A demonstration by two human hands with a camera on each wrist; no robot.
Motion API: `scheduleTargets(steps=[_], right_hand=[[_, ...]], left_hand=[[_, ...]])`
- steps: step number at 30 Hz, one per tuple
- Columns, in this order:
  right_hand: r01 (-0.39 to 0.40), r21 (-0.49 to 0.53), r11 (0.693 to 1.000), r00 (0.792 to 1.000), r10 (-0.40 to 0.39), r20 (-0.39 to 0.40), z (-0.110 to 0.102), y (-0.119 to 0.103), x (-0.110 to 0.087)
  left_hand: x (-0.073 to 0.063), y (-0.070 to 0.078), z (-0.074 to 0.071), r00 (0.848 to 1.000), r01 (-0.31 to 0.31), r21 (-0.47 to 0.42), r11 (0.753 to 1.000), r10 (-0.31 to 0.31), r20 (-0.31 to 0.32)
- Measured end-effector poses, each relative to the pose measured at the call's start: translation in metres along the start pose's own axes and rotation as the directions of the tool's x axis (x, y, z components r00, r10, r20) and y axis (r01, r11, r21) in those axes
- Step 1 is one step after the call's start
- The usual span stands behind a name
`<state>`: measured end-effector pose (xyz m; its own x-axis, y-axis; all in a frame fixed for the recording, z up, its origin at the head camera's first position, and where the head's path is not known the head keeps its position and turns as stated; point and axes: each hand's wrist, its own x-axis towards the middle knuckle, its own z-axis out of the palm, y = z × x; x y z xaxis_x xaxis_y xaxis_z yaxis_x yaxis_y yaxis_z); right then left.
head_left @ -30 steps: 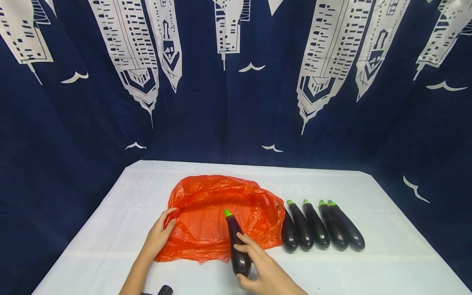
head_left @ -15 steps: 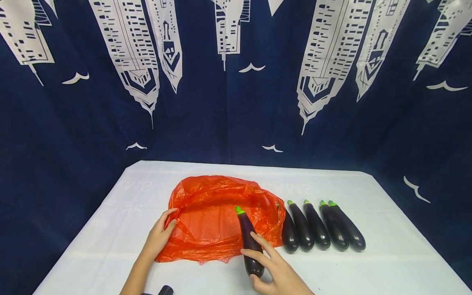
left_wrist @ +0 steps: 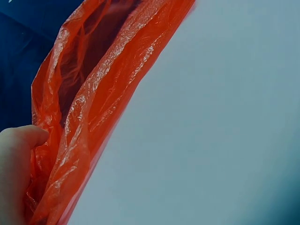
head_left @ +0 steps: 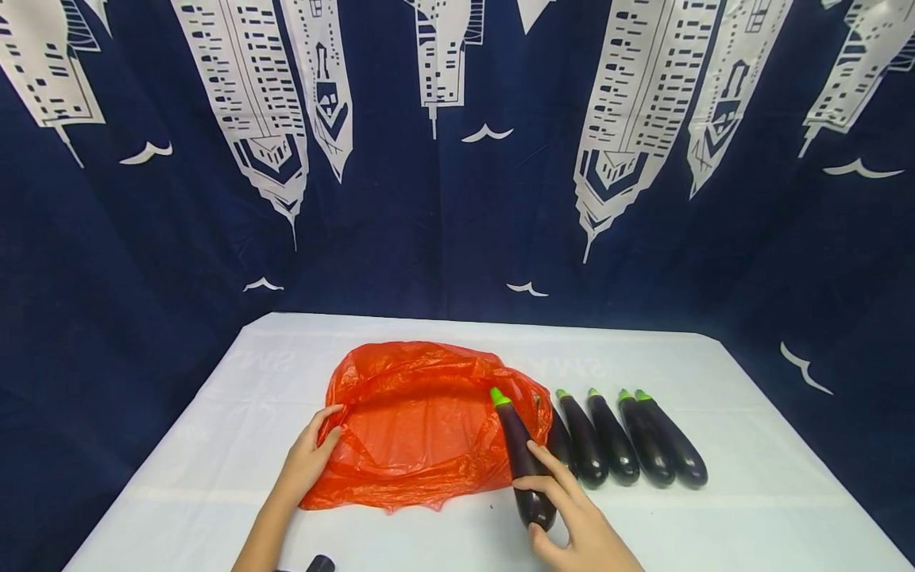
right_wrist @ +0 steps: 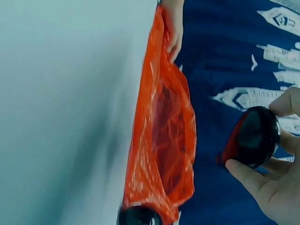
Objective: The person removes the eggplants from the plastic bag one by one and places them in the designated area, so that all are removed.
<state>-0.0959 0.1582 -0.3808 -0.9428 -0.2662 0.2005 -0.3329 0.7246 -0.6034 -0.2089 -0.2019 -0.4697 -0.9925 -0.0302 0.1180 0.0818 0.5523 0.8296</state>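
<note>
A red-orange plastic bag (head_left: 422, 425) lies on the table with its mouth gaping toward me. At its left edge my left hand (head_left: 307, 457) pinches the rim; the left wrist view shows the thumb (left_wrist: 35, 136) against the crumpled plastic. My right hand (head_left: 575, 512) grips a dark purple eggplant (head_left: 525, 469) with a green stem end. This eggplant is held up off the table, tilted, in front of the bag's right side. Seen from the right wrist, the eggplant (right_wrist: 255, 136) shows its rounded end between thumb and fingers.
Right of the bag several eggplants (head_left: 611, 437) lie in a row, stems pointing away. The leftmost (head_left: 560, 445) is partly hidden by the bag and the held eggplant. A small black object (head_left: 322, 563) shows at the front edge. A navy printed curtain (head_left: 443, 199) hangs behind the white table (head_left: 214, 445).
My right hand has carried the eggplant to the right, from in front of the bag's middle to its right side. The left hand and the bag have stayed in place.
</note>
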Motion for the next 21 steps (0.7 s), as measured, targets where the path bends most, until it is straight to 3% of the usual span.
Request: scheduleTargets(steps=[4,8,17,21], right_hand=[[0.013,-0.056,0.998,0.992,-0.02,-0.127,-0.005,0.008,-0.004],[0.034,-0.132,0.991,0.967,-0.066,-0.246,-0.01,0.018,-0.006],[0.028,-0.17,0.985,0.935,-0.086,-0.343,-0.029,0.041,-0.003],[0.001,-0.144,0.99,0.933,-0.053,-0.355,-0.037,0.047,-0.001]], left_hand=[[-0.001,-0.001,0.001,1.0,0.005,0.004,1.0,-0.005,0.004],[-0.002,-0.002,0.002,1.0,0.001,0.019,1.0,-0.001,0.001],[0.0,-0.001,0.001,1.0,-0.013,0.019,1.0,0.013,-0.003],[0.0,-0.001,0.0,1.0,-0.011,0.025,1.0,0.011,-0.004]])
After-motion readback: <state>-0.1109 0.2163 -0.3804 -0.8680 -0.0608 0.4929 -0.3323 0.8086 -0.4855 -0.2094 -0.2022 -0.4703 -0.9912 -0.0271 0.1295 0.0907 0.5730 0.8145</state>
